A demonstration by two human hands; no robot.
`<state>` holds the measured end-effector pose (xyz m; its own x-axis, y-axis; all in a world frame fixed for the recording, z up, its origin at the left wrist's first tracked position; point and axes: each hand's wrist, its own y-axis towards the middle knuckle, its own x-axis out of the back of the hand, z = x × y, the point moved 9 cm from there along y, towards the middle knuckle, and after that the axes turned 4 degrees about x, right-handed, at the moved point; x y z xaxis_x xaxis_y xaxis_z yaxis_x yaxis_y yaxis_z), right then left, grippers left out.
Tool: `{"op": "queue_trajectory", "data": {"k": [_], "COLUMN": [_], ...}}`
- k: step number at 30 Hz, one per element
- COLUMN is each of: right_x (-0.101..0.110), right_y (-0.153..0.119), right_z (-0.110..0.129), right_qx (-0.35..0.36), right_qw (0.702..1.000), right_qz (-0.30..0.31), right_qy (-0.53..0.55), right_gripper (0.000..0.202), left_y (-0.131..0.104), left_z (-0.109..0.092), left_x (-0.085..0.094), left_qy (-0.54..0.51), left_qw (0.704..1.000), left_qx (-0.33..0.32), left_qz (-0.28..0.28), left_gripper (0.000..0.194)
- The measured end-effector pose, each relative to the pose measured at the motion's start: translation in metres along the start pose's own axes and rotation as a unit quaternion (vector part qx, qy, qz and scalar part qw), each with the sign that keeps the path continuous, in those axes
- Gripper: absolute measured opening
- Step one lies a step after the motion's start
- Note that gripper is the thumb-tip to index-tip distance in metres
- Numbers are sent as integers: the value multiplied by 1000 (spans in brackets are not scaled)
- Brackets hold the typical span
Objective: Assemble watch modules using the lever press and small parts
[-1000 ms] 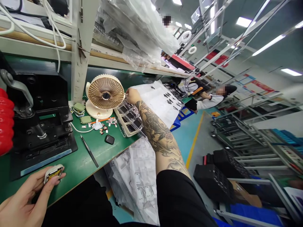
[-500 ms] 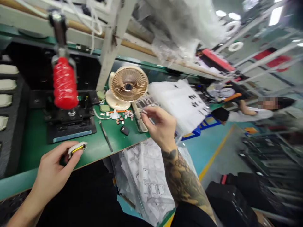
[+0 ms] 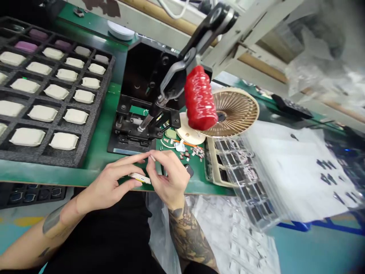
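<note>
Small flat case (image 3: 139, 177): white or cream shell with rounded corners and a thin yellow line along the near edge. It lies nearly level, tilted slightly, over the front edge of the green tabletop (image 3: 99, 152), just in front of the black press base. It is pinched in the grip of the left hand (image 3: 110, 184), thumb beneath and fingers across the top, so most of its upper face is hidden. The right hand (image 3: 168, 177) meets it at its right end and pinches a tiny pale piece (image 3: 152, 157) at the fingertips just above the case; possibly a small insert, too blurred to tell.
</note>
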<state>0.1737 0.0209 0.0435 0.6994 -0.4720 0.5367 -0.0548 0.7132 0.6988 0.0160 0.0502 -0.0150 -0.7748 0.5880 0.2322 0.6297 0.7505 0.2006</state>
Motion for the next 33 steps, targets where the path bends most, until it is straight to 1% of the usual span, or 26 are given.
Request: {"op": "queue_trajectory", "data": {"k": [3, 7, 9, 12, 14, 17, 20, 22, 24, 27, 29, 31, 33], "right_x": [0, 16, 19, 13, 8, 0, -5, -7, -12, -21, -26, -29, -29], "right_y": [5, 2, 0, -3, -4, -5, -6, -7, -10, -14, -16, -15, -13], "right_z": [-3, -11, -9, 2, 9, 12, 12, 15, 19, 27, 32, 36, 37], "right_qx": [-13, -51, -53, -29, -6, 16, 30, 41, 58, 100, 132, 156, 159], "right_qw": [1000, 998, 998, 998, 996, 993, 988, 987, 985, 979, 976, 975, 975], "right_qz": [26, -8, -7, 42, 72, 117, 153, 157, 162, 164, 153, 140, 132], "right_qy": [7, 38, 44, 45, 45, 27, 2, 2, -8, -65, -84, -78, -78], "right_gripper": [38, 21, 24, 39, 40, 39, 46, 52, 62, 73, 71, 64, 55], "left_y": [-1, -1, -1, -2, -3, -4, -5, -4, -3, -2, -1, -1, -2], "left_z": [3, 4, 4, 0, -2, -4, -5, -2, 4, 9, 9, 9, 10], "left_x": [4, 11, 12, 15, 14, 10, 10, 11, 12, 14, 16, 19, 20], "left_qy": [-8, -16, 5, 36, 52, 77, 94, 81, 56, 32, 31, 38, 40], "left_qw": [1000, 997, 996, 992, 990, 988, 985, 987, 991, 992, 992, 992, 993], "left_qx": [11, 28, 31, 10, -6, -24, -31, -10, 29, 63, 60, 51, 47], "left_qz": [-16, -65, -85, -118, -130, -135, -141, -135, -120, -102, -104, -110, -105], "left_gripper": [19, 20, 20, 21, 20, 18, 19, 17, 13, 16, 18, 16, 13]}}
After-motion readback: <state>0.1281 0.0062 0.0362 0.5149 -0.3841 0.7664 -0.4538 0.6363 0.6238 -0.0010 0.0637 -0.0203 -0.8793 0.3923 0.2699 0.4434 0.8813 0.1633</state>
